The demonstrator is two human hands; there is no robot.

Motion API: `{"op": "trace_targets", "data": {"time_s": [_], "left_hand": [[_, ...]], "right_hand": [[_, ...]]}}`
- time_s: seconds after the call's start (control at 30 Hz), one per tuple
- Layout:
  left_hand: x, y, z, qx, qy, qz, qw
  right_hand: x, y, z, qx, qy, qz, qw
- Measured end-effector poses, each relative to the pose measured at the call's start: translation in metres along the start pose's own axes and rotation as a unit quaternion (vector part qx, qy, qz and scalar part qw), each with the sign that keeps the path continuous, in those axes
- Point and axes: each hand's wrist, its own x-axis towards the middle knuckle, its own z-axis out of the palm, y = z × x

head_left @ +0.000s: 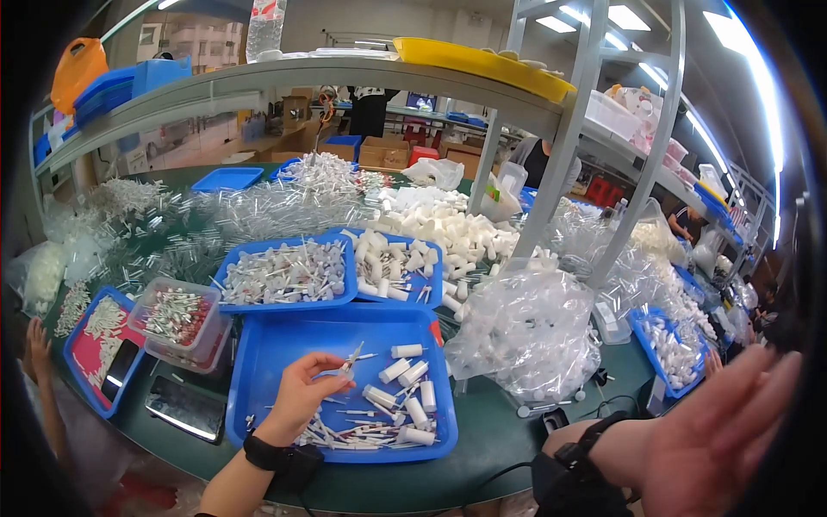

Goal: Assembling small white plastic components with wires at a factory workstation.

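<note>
Currently, your left hand (306, 388) pinches a slim white piece (355, 356) between thumb and fingertips, above the large blue tray (258, 345). A slack pinch could drop it among the similar thin pieces (370, 438) below, where it would be hard to pick out. Right of that hand, white cylinders (415, 372) lie on their sides; a brush from your fingers would probably set them rolling. Farther right, a clear plastic bag (521, 332) and a dark cable (508, 470) could snag your right hand (724, 422) on a low inward sweep. That hand is blurred and raised, fingers spread, apparently holding nothing.

Surroundings, left to right: a clear tub (191, 353) of red and white pieces stands behind a dark phone (185, 407). Two filled blue trays (289, 304) crowd the large tray's rear edge, limiting reach there. The bulky bag obstructs your tabletop (482, 439) to the right. Behind it runs a grey shelf post (556, 172); another blue tray (644, 349) holds white parts beyond.
</note>
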Motion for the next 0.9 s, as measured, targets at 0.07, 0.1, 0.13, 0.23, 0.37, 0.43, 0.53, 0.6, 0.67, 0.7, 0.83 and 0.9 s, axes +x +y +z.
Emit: {"op": "trace_targets", "data": {"time_s": [0.07, 0.1, 0.13, 0.23, 0.37, 0.43, 0.53, 0.6, 0.67, 0.7, 0.83, 0.9], "left_hand": [[0.001, 0.0, -0.003, 0.002, 0.003, 0.002, 1.0], [0.003, 0.0, -0.003, -0.001, 0.004, 0.002, 1.0], [0.003, 0.003, -0.004, -0.006, 0.004, 0.003, 1.0], [-0.005, -0.004, -0.002, 0.001, 0.006, -0.008, 1.0], [-0.013, -0.006, -0.006, 0.015, 0.012, 0.005, 1.0], [-0.013, -0.003, -0.001, 0.013, 0.014, -0.001, 1.0], [-0.007, -0.004, -0.003, 0.012, 0.019, -0.003, 1.0], [-0.002, -0.003, 0.0, 0.004, -0.002, 0.02, 1.0], [-0.002, -0.002, -0.003, 0.0, 0.013, 0.009, 1.0], [0.001, 0.0, -0.003, -0.003, 0.015, 0.006, 1.0], [0.002, -0.004, -0.009, -0.015, 0.009, -0.005, 1.0], [-0.001, -0.003, -0.005, -0.002, 0.008, -0.006, 1.0]], "right_hand": [[-0.007, -0.001, -0.007, -0.012, 0.015, -0.025, 1.0], [-0.001, 0.002, 0.003, -0.017, 0.02, -0.041, 0.999], [-0.004, 0.0, 0.0, -0.023, 0.026, -0.058, 0.998], [-0.019, -0.008, -0.015, -0.046, 0.035, -0.129, 0.99], [-0.006, 0.005, 0.024, -0.079, 0.068, -0.234, 0.967], [-0.004, 0.009, 0.034, -0.105, 0.089, -0.267, 0.954], [0.002, 0.004, 0.036, -0.147, 0.107, -0.277, 0.944], [0.019, 0.003, 0.053, -0.181, 0.111, -0.27, 0.939], [0.038, 0.016, 0.083, -0.197, 0.116, -0.285, 0.931], [0.043, 0.018, 0.092, -0.208, 0.12, -0.3, 0.923], [0.043, 0.059, 0.097, -0.203, 0.119, -0.192, 0.953], [0.044, 0.105, 0.091, -0.268, -0.052, -0.032, 0.962]]}}
